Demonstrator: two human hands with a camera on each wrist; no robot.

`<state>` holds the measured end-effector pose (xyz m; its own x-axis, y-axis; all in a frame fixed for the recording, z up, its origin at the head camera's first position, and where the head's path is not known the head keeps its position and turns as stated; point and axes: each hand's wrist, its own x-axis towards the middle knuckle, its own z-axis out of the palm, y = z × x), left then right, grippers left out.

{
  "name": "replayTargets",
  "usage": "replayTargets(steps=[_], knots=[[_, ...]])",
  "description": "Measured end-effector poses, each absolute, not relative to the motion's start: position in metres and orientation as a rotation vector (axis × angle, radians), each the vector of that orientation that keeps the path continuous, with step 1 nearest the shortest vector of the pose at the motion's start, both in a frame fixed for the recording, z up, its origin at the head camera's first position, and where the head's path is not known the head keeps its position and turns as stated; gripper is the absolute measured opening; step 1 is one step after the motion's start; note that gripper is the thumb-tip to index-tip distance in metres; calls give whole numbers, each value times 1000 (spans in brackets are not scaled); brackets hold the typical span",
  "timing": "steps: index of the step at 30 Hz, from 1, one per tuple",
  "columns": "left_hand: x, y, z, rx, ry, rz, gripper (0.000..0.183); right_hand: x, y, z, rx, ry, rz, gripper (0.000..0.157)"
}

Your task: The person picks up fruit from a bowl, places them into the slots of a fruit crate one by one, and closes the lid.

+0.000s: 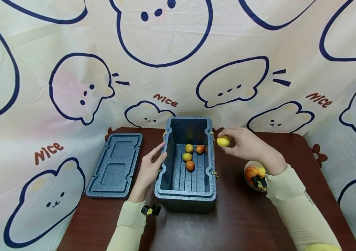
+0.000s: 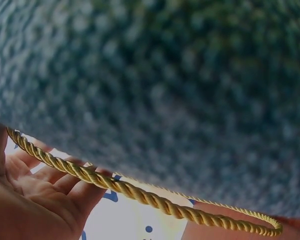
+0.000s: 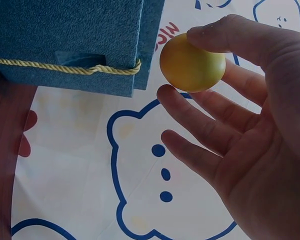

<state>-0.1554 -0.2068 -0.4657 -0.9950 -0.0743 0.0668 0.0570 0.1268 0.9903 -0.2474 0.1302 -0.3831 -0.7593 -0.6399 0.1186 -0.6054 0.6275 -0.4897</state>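
My right hand (image 1: 243,143) pinches a small round yellow fruit (image 1: 223,141) between thumb and fingers, just off the right side of a grey-blue foam box (image 1: 185,195). In the right wrist view this fruit (image 3: 192,62) shades from orange-yellow to green, with the other fingers spread below. On the box's left rim rests my left hand (image 1: 149,167), its fingers extended. The left wrist view has the palm (image 2: 45,200) beside the box's gold rope (image 2: 140,195). Inside the box lie two yellow fruits (image 1: 187,157) and two orange-red ones (image 1: 190,166).
A bowl (image 1: 253,186) with orange and yellow fruits and dark pieces stands on the brown table (image 1: 234,216), partly behind my right forearm. The box's lid (image 1: 115,164) lies flat at the left. A cartoon-printed cloth (image 1: 165,83) hangs behind the table.
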Motion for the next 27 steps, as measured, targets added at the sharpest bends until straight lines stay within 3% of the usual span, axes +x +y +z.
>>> replayTargets(steps=[27], knots=[[-155, -208, -469, 0, -2288, -1978, 44, -244, 108, -370, -1157, 2719, -757, 36]])
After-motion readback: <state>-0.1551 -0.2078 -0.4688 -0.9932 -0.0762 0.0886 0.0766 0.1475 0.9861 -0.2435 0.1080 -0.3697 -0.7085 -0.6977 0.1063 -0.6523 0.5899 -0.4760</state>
